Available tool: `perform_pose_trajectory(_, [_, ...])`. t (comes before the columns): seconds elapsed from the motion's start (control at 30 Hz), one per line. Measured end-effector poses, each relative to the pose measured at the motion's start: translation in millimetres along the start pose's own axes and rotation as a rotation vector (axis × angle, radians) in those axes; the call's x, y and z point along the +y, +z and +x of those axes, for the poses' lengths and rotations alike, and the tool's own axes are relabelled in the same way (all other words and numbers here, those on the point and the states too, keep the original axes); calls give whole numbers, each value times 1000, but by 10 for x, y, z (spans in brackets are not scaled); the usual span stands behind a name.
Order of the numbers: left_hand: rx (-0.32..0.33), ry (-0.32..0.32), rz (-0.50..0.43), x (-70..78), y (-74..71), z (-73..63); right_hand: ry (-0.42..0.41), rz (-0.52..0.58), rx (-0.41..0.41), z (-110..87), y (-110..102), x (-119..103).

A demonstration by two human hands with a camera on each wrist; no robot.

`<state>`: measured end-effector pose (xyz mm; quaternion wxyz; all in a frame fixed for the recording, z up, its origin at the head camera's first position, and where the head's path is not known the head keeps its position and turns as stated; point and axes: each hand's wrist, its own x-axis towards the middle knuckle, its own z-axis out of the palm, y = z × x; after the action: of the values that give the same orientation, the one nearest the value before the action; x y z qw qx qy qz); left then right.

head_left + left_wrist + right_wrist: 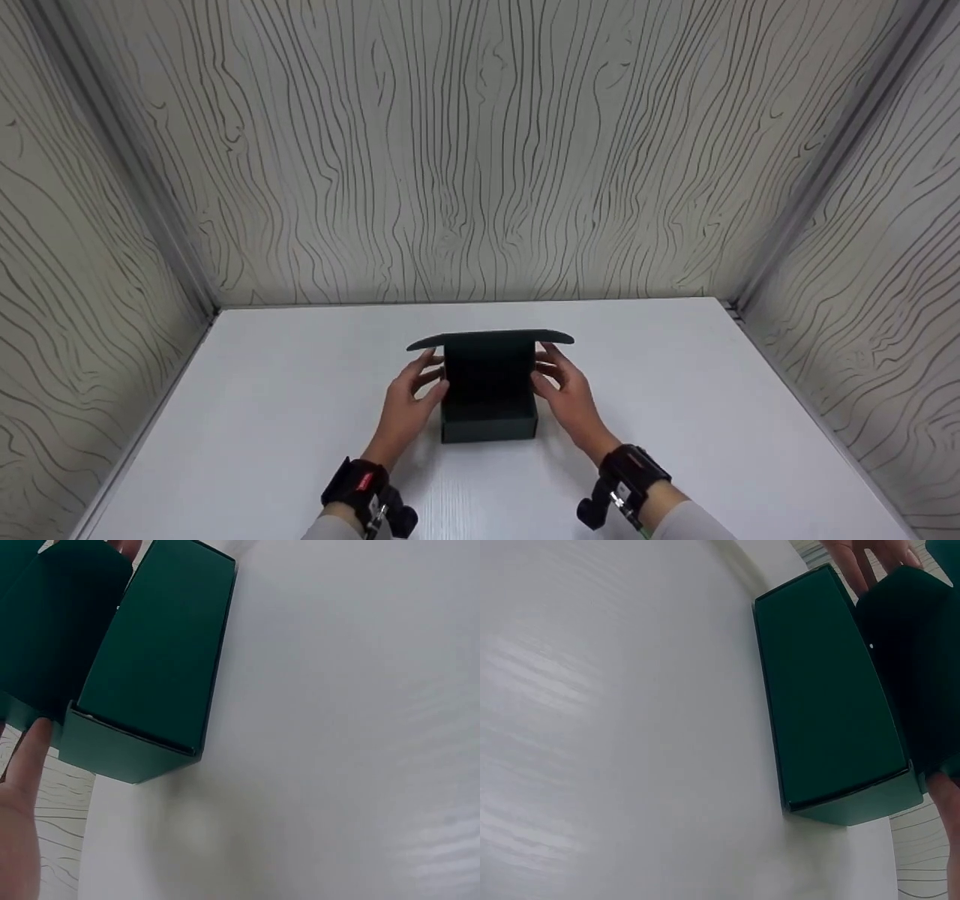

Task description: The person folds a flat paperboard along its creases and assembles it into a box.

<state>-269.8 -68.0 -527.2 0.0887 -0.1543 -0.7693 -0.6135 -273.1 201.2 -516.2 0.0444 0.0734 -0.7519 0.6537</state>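
Observation:
A small dark green cardboard box (489, 430) stands on the table with its lid (490, 342) raised. The lid's front flap spreads out wide to both sides at the top. At the left side of the lid my left hand (409, 409) holds the edge, thumb in front and fingers partly behind it. My right hand (576, 405) grips the opposite side in the same way. In the left wrist view, a thumb touches the side flap beside the box front (154, 652). The right wrist view shows the box front (825, 697) too; the interior is dark.
The white table (285, 390) extends around the box on all sides. Panels with a wood-grain pattern enclose it: a back wall (465, 150), a left wall (67, 285) and a right wall (885, 300). Each wrist wears a black strap with a camera.

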Motion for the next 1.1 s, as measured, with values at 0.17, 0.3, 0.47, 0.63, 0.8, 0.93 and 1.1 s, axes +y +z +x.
perform_pose_trajectory(0.17, [-47, -27, -24, 17, -36, -12, 28, 21, -28, -6, -30, 0])
perform_pose_trajectory(0.3, [-79, -31, -32, 19, -52, -14, 43, 22, -41, -4, -52, 10])
perform_pose_trajectory(0.47, [-93, -14, -50, 4, -60, -10, 34, 31, -64, -4, -74, 28])
perform_pose_trajectory(0.63, [-100, -35, -47, -20, -67, -14, 14, 14, -68, -11, -88, 42])
perform_pose_trajectory(0.8, [-99, -33, -59, -43, -93, -32, -5, -2, -74, -8, -102, 74])
perform_pose_trajectory(0.93, [-115, -13, -93, -69, -116, -56, -23, -33, -83, -24, -121, 115])
perform_pose_trajectory(1.1, [-111, -13, -63, -108, -128, -72, -33, -47, -105, -55, -153, 151])
